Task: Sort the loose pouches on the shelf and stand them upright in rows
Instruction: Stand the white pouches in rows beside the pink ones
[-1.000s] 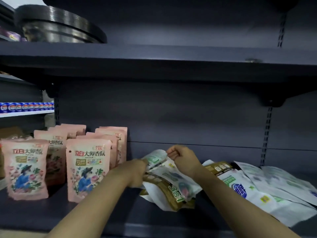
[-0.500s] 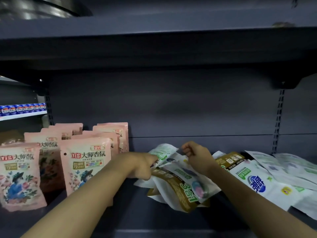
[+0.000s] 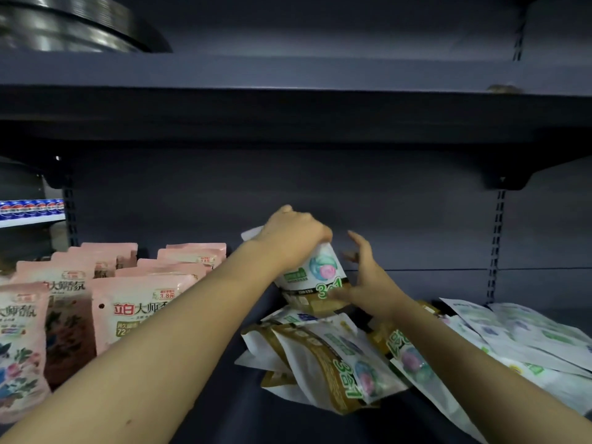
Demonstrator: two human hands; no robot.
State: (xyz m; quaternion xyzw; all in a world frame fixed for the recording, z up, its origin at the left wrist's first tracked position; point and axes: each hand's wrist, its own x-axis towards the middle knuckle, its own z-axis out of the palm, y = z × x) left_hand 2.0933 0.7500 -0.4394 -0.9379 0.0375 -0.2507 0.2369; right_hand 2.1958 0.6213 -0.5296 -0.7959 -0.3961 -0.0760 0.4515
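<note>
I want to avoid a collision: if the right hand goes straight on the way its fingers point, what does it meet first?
Probably the dark back panel of the shelf. The open right hand points up and away beside the white 3in1 pouch, and nothing shows between; depth is unclear.

retail shop: slotted-upright metal shelving (image 3: pixel 288 75), rows of price-labelled pink pouches (image 3: pixel 141 312), stocked neighbouring shelf (image 3: pixel 32 208).

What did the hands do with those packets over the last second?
The left hand lifted one 3-in-1 pouch off the loose heap and holds it upright by its top; the right hand let go and now steadies its side. The pink pouches stayed standing.
</note>
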